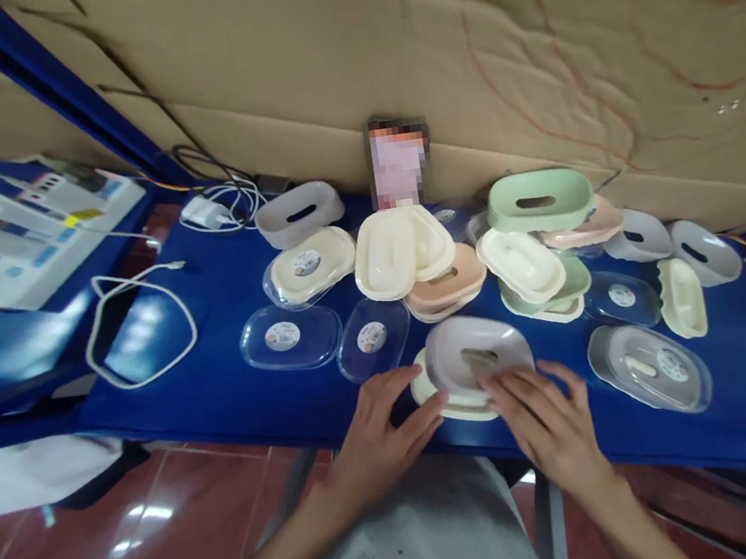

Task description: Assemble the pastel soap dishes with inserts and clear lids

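My left hand [375, 430] and my right hand [546, 417] rest on a blue table [220, 373], fingers spread, either side of a pale grey plastic soap-dish part [475, 349]. The grey part sits on a cream base [454, 402] at the table's front edge. My left fingertips touch the cream base. My right fingertips lie on the grey part's near rim. Two clear lids [291, 336] with round stickers lie just to the left.
Several cream, peach, green and grey soap-dish parts [537, 198] are heaped at the back of the table. A clear-lidded dish [649, 367] sits at the right. White cables [138, 324] and a power strip [38, 241] lie on the left. Cardboard lines the wall.
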Demonstrator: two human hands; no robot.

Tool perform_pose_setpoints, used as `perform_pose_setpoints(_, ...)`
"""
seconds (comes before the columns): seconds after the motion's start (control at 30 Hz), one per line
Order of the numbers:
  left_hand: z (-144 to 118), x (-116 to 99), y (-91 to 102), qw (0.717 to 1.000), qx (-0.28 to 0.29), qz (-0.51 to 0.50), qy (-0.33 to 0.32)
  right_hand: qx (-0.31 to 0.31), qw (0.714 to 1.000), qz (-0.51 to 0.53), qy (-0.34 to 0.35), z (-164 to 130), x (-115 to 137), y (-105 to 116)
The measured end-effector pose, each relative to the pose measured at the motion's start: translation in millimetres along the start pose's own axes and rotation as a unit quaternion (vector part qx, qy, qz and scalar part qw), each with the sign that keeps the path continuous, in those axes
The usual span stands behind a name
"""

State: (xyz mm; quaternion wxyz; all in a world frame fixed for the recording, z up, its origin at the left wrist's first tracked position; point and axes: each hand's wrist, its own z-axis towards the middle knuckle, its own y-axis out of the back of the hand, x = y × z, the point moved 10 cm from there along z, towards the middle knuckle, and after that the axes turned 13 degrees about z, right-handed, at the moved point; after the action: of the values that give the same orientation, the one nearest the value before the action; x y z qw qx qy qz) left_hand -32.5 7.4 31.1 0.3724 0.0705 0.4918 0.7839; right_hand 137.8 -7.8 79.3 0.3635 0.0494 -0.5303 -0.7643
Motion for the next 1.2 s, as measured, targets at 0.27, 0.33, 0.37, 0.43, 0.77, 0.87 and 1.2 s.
perform_pose_setpoints(0.27,3.8,-1.0,-12.1,0.997,0.064,0.011,-0.051,0.074,0.994,0.065,-0.047,-35.8,4.4,-48.4)
perform_pose_setpoints(0.33,3.1,-0.9,-12.7,0.997,0.066,0.018,-0.046,0.096,0.993,0.066,-0.03,-33.4,5.8,-50.8)
perform_pose_setpoints(0.37,2.6,-1.1,-12.8,0.996,0.068,0.02,-0.045,0.105,0.992,0.065,-0.021,-32.9,6.7,-51.7)
perform_pose_setpoints(0.43,2.2,-1.8,-11.3,0.996,0.07,0.019,-0.046,0.116,0.991,0.067,-0.011,-33.4,7.1,-54.4)
perform_pose_setpoints(0.77,23.8,82.8,41.8,0.973,-0.013,0.169,0.153,0.056,0.993,0.092,-0.045,-35.6,-19.9,-47.2)
perform_pose_setpoints(0.87,9.2,115.2,53.6,0.958,0.035,0.215,0.188,0.016,0.993,0.092,-0.075,-36.8,-27.8,-40.7)
perform_pose_setpoints(1.2,-57.7,166.0,71.4,0.95,0.143,0.18,0.213,0.022,0.987,0.107,-0.119,-49.2,-33.1,-48.4)
